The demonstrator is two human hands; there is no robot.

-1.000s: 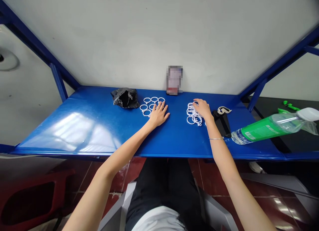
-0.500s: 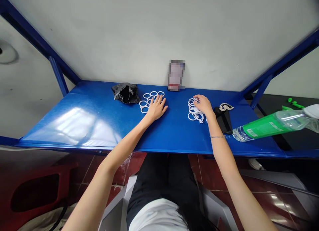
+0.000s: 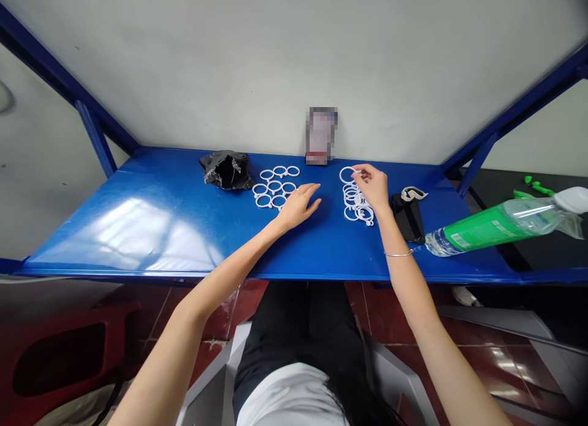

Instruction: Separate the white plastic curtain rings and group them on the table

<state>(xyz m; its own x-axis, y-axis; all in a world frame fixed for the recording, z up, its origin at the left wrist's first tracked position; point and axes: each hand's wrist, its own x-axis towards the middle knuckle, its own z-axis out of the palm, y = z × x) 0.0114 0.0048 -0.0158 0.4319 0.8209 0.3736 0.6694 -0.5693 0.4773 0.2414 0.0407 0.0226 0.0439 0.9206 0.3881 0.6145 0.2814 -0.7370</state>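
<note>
My right hand (image 3: 373, 186) pinches a white plastic ring (image 3: 341, 175) by its right side, just above a heap of similar rings (image 3: 353, 199) on the blue table (image 3: 184, 218). The rings in that heap overlap, and some show a small loop at the edge. To the left, several white rings (image 3: 274, 186) lie flat and spread out in rough rows. Beside their right edge is my left hand (image 3: 301, 205), fingers stretched out and nothing in it; it partly covers the nearest rings.
A crumpled black plastic bag (image 3: 227, 171) lies open at left. A blurred-out phone-like object (image 3: 320, 135) leans on the wall. At right are a black phone-like slab (image 3: 407, 219), a whitish curled strap (image 3: 413, 194) and a green-labelled bottle (image 3: 491, 231).
My left hand has slid right, off the spread rings, uncovering more of them. My right hand has drawn one ring up from the heap.
</note>
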